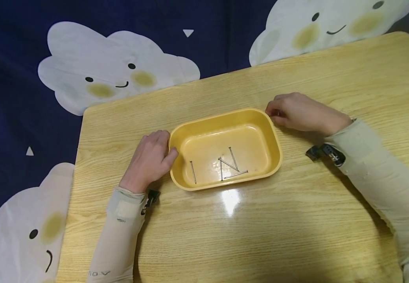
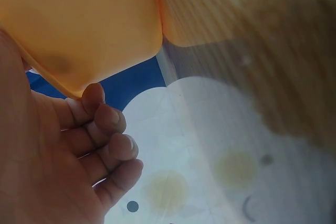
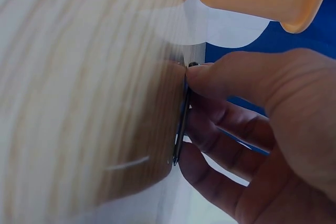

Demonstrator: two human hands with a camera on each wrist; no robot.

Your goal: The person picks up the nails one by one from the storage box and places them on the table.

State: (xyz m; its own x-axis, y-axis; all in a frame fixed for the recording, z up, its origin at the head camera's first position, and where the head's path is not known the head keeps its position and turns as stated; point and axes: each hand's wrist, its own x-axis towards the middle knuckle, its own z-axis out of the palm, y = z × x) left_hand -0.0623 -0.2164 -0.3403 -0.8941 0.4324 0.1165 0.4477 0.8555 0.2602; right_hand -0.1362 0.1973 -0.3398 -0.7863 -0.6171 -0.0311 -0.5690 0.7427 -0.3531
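Observation:
A shallow yellow plastic tray [image 1: 225, 184] with rounded corners sits on the wooden table. Inside it lie several thin metal nails; one nail [image 1: 193, 173] is apart at the left, the others are grouped near the front middle. My left hand [image 1: 149, 159] holds the tray's left end, thumb over the rim and curled fingers [image 2: 109, 119] against the outside. Beyond the right end, my right hand [image 1: 301, 112] is low at the tabletop. In the right wrist view its thumb and fingers pinch a nail [image 3: 184, 121], which lies along the table surface. The head view hides this nail behind the hand.
The wooden table [image 1: 261, 236] extends around the tray on every side. Behind and to the left hangs a dark blue cloth [image 1: 222, 35] printed with smiling clouds. Small black devices [image 1: 326, 153] are strapped at both wrists over the pale sleeves.

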